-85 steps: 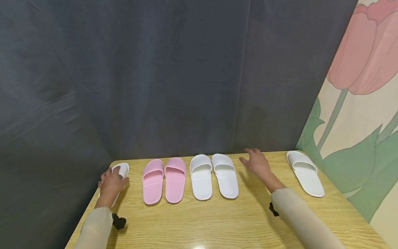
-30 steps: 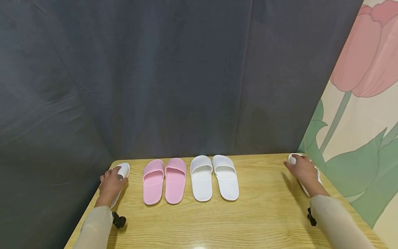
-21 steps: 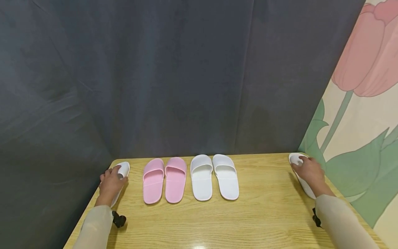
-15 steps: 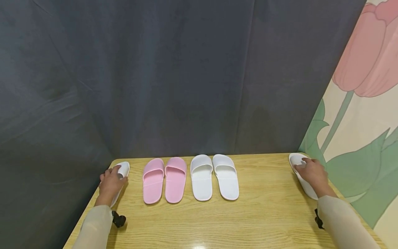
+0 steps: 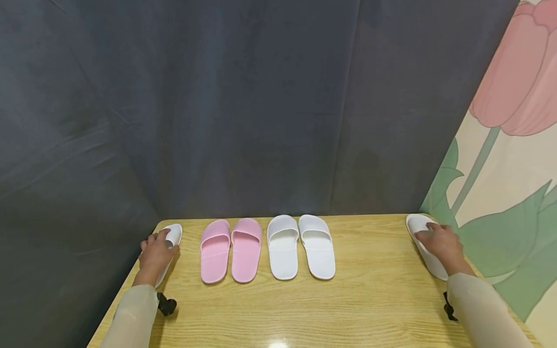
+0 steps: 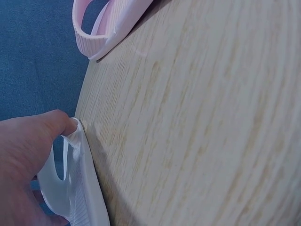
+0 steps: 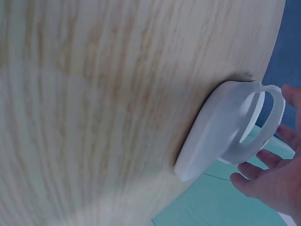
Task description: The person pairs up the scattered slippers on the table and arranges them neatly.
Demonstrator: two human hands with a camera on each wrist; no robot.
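At the table's left edge my left hand (image 5: 155, 253) holds a white slipper (image 5: 175, 233) across its strap. In the left wrist view the thumb presses one side of that strap, and fingertips show at the other side. Over the far-right white slipper (image 5: 419, 227) my right hand (image 5: 445, 245) hovers with loosely bent, spread fingers. The right wrist view shows the thumb tip at the strap of this slipper (image 7: 207, 132), the other fingers spread beside it. Both slippers lie on the wooden table.
Between the hands stand a pink slipper pair (image 5: 229, 258) and a white slipper pair (image 5: 300, 256), toes toward the dark curtain (image 5: 261, 106). A tulip-painted wall (image 5: 513, 193) borders the wooden table (image 5: 278, 309) on the right.
My right hand has moved right from beside the white pair to the far-right slipper, then slightly further right over it. My left hand stays on its slipper.
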